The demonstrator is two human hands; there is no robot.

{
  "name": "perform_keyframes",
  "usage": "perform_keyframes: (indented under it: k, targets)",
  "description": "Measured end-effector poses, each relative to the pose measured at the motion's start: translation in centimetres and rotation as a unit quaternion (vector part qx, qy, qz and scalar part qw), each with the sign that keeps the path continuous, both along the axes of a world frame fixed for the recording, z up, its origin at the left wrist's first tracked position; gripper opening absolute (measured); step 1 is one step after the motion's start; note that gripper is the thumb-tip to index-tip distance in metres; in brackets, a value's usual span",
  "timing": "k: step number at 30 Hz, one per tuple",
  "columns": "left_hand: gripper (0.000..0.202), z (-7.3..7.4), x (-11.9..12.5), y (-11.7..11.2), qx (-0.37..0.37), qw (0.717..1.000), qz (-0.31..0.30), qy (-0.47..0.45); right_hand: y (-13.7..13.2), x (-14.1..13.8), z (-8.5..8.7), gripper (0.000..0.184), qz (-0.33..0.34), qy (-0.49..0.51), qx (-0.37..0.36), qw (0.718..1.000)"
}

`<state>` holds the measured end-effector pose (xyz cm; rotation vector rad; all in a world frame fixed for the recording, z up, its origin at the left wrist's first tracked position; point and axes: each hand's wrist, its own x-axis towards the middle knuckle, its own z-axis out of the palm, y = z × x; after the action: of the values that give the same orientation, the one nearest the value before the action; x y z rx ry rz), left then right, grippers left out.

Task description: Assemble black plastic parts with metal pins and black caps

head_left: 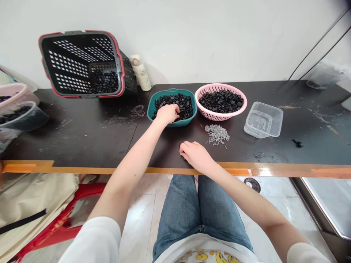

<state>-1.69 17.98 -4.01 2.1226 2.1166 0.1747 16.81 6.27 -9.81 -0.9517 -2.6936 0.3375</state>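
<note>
While plenty of loose parts lie about, two bare hands work at a dark table (87, 146)

From where I stand, a pink tub (24, 98) and clear tub (34, 119) at nine o'clock hold dark pieces; a black crate (129, 75) at ten holds more. At twelve, the left hand (167, 114) curls into a teal tub (178, 124) of small black pieces (185, 106); whether it grips one, I cannot tell. At five, the right hand (196, 155) bends over something dark at its fingertips, grip unclear. At three lies a heap of grey pins (216, 134); at two, a pink basket (216, 116) brims with black caps (219, 100). Much looks left; finished work I cannot identify.
</note>
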Motion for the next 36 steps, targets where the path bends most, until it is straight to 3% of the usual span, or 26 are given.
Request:
perform_keyframes:
  k: [8,13,16,18,20,23,25,31,36]
  targets:
    - [0.02,-0.1,0.1,0.9,-0.008,1.0,0.011,0.024,0.5,-2.1,2.4,0.023,0.109,-0.09,0.055,0.988]
    - [0.021,-0.1,0.1,1.3,-0.02,0.999,0.016,0.032,-0.2,-3.6,2.7,0.024,0.128,-0.103,0.07,0.984]
    - [0.021,-0.2,0.1,1.3,-0.013,0.999,0.012,0.029,-0.5,-3.0,2.8,0.019,0.128,-0.08,0.072,0.986]
    - [0.02,-0.3,-0.1,1.3,-0.005,1.0,0.011,0.026,-0.4,-1.6,2.7,0.014,0.093,-0.018,0.045,0.995]
    - [0.019,-0.5,-0.2,1.3,0.002,1.0,0.009,0.021,-0.2,0.6,2.2,0.01,0.012,0.089,-0.011,0.996]
    - [0.029,-0.5,0.0,1.5,0.014,1.0,-0.006,0.009,-0.1,4.0,1.0,0.008,-0.132,0.22,-0.098,0.962]
    - [0.034,-0.4,0.5,1.6,0.021,1.0,-0.019,0.004,-0.2,5.5,0.1,0.007,-0.182,0.246,-0.141,0.942]
    - [0.018,0.1,2.4,2.3,-0.013,0.999,-0.006,0.035,-0.9,4.9,-1.4,0.008,-0.159,0.24,-0.187,0.939]
    - [0.024,0.3,2.9,2.7,-0.025,0.998,0.027,0.057,-1.1,2.7,-2.2,0.012,-0.141,0.243,-0.197,0.939]
